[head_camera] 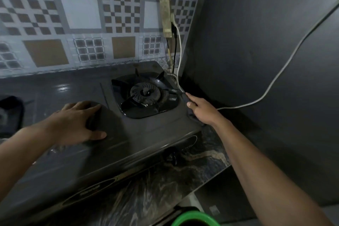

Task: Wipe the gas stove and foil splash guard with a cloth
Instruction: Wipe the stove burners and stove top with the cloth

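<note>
Right hand [203,111] fingers pinch dark cloth [190,113] at stove [146,134] right edge; left hand [77,123] spread flat, bracing. Keep cloth clear of white cord [275,82].

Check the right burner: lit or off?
Off, as far as visible: the burner shows no flame or glow, and no pot sits on it. Knob position cannot be read.

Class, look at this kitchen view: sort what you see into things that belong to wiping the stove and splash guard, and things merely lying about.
Belongs to the job:
gas stove
patterned splash guard
dark cloth at the stove's right edge, under the right hand
left hand, flat on the stove

Just lying about:
white cable
power strip
green container
</note>
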